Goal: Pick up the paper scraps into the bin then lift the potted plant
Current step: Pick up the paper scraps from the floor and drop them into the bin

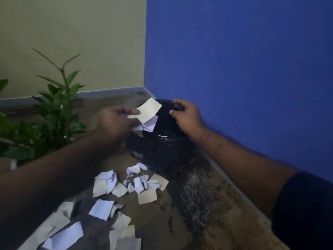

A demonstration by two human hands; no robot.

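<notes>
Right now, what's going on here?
A person is clearing paper scraps off the floor into a bin lined with a black bag. The left hand holds a bunch of scraps over the bin's mouth, while the right hand grips the bag's rim. Many scraps remain on the floor. The potted plant stands untouched to the left.

The bin [158, 148] stands on the floor [207, 204] in the wall corner; the potted plant [54, 112] is left of it, paper scraps [126, 186] before it.
</notes>
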